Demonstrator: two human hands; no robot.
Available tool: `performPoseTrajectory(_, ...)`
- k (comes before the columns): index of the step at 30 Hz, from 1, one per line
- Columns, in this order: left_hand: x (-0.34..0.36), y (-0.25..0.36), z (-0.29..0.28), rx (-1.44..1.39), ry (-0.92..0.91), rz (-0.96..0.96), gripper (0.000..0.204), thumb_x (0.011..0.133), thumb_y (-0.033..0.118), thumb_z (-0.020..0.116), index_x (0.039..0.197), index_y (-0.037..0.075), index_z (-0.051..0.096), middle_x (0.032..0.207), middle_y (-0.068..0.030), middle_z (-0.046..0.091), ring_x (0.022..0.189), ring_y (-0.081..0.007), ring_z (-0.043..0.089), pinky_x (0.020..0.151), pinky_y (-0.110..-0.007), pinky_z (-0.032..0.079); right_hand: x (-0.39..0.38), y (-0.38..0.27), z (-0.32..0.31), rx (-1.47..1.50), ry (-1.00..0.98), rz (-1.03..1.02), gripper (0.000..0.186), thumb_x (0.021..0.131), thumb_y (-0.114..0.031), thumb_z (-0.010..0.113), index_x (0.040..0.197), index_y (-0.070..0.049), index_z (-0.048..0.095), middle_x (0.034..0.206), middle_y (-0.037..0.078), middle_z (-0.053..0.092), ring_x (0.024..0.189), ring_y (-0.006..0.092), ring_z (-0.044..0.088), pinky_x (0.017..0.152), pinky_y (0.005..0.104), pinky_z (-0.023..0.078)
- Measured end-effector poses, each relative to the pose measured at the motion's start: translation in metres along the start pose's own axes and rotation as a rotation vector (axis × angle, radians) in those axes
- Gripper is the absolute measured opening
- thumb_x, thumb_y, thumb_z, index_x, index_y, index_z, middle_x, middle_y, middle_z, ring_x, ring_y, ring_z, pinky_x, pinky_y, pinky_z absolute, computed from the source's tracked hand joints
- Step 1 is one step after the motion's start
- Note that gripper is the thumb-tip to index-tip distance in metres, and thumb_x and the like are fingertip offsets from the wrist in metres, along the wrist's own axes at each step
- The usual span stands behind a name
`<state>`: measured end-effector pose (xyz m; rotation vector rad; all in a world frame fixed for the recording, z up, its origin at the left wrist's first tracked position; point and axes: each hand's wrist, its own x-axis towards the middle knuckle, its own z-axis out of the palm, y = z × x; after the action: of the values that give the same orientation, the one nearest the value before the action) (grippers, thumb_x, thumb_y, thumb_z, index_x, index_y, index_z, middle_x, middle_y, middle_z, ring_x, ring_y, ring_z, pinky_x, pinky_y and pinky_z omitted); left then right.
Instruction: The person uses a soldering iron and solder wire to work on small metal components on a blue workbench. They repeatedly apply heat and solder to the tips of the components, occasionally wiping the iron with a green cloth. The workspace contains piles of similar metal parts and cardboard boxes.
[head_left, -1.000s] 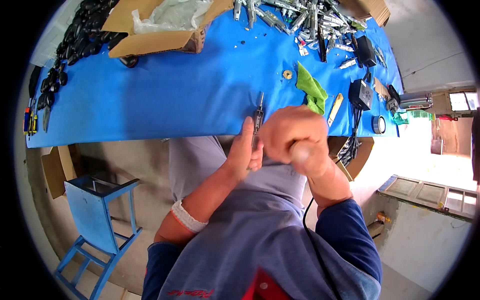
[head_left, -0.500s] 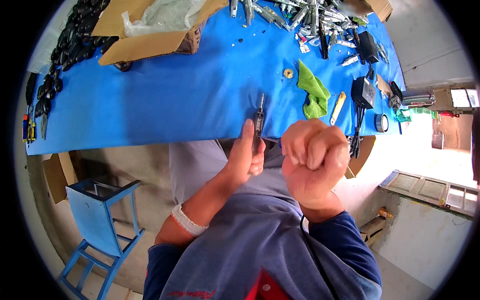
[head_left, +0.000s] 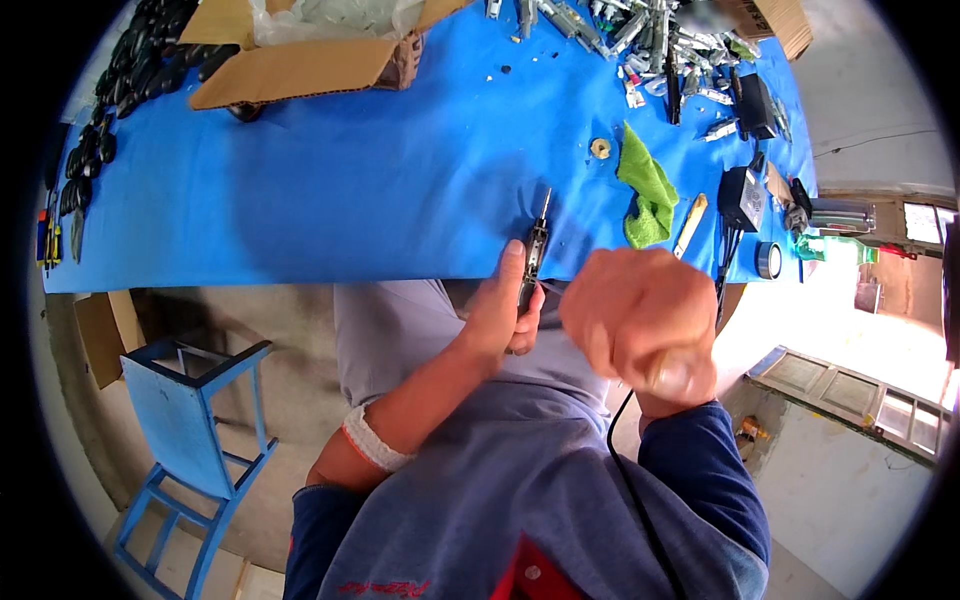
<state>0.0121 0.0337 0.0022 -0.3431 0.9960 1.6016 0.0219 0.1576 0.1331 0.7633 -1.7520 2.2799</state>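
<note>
My left hand (head_left: pixel 505 310) is closed around a slim dark metal mechanism (head_left: pixel 531 252) with a thin silvery shaft pointing up, held slightly tilted at the blue table's near edge. My right hand (head_left: pixel 640 320) is beside it on the right, below that edge, fingers curled into a loose fist and blurred; whatever is inside, if anything, is hidden. A crumpled green cloth (head_left: pixel 648 190) lies beyond my hands, with a tan ring (head_left: pixel 600 148) and a yellow-handled item (head_left: pixel 691 225) near it.
The blue-covered table (head_left: pixel 300 200) carries an open cardboard box (head_left: pixel 290 75), black pieces (head_left: pixel 140 65), tools (head_left: pixel 50 235), a heap of metal parts (head_left: pixel 650 40), a black power brick (head_left: pixel 740 198) and a tape roll (head_left: pixel 768 260). A blue chair (head_left: pixel 175 430) stands left.
The right hand has moved and turned, rising from palm-up to knuckles forward in the last half second. The left hand and mechanism have shifted slightly right; the whole view has shifted a little.
</note>
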Motion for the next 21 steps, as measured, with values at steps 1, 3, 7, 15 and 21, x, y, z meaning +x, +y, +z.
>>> performPoseTrajectory(1, 0.000, 0.003, 0.001, -0.016, -0.003, -0.007, 0.068, 0.085, 0.076, 0.038, 0.069, 0.009, 0.043, 0.049, 0.0020, 0.031, 0.036, -0.0115, 0.027, 0.037, -0.028, 0.021, 0.001, 0.002, -0.004, -0.008, 0.065, 0.015, 0.049, 0.091, -0.034, 0.054, 0.051, -0.007, 0.045, 0.045, 0.003, 0.046, 0.033, 0.0180, 0.040, 0.034, 0.0319, 0.030)
performPoseTrajectory(3, 0.000, 0.008, 0.004, -0.032, -0.013, -0.020, 0.069, 0.085, 0.076, 0.039, 0.066, 0.010, 0.040, 0.046, 0.0025, 0.026, 0.035, -0.0117, 0.025, 0.038, -0.028, 0.020, -0.002, -0.005, -0.005, -0.072, 0.174, 0.092, 0.049, 0.092, -0.043, 0.053, 0.061, -0.007, 0.043, 0.053, 0.006, 0.046, 0.042, 0.0185, 0.043, 0.040, 0.0320, 0.035)
performPoseTrajectory(7, -0.002, 0.009, 0.005, -0.031, -0.007, -0.022, 0.066, 0.088, 0.074, 0.034, 0.067, 0.012, 0.041, 0.046, 0.0025, 0.030, 0.034, -0.0097, 0.030, 0.034, -0.027, 0.025, -0.012, -0.010, 0.013, -0.166, 0.407, 0.149, 0.048, 0.095, -0.055, 0.044, 0.083, -0.009, 0.038, 0.075, 0.010, 0.044, 0.068, 0.0193, 0.047, 0.063, 0.0337, 0.045)
performPoseTrajectory(15, 0.000, 0.008, 0.003, -0.051, -0.028, -0.065, 0.068, 0.085, 0.076, 0.037, 0.066, 0.010, 0.040, 0.045, 0.0023, 0.028, 0.034, -0.0110, 0.028, 0.034, -0.028, 0.022, -0.030, 0.007, 0.032, -0.222, 0.737, -0.194, 0.041, 0.102, -0.034, 0.036, 0.077, -0.003, 0.047, 0.083, 0.013, 0.054, 0.070, 0.0213, 0.050, 0.063, 0.0335, 0.043)
performPoseTrajectory(21, -0.003, 0.005, 0.006, -0.061, 0.027, -0.080, 0.068, 0.084, 0.076, 0.039, 0.068, 0.010, 0.039, 0.047, 0.0042, 0.024, 0.035, -0.0101, 0.024, 0.038, -0.027, 0.019, -0.019, -0.010, 0.015, -0.138, 0.334, 0.004, 0.053, 0.097, -0.032, 0.044, 0.051, -0.006, 0.040, 0.054, 0.008, 0.050, 0.044, 0.0247, 0.047, 0.045, 0.0361, 0.038)
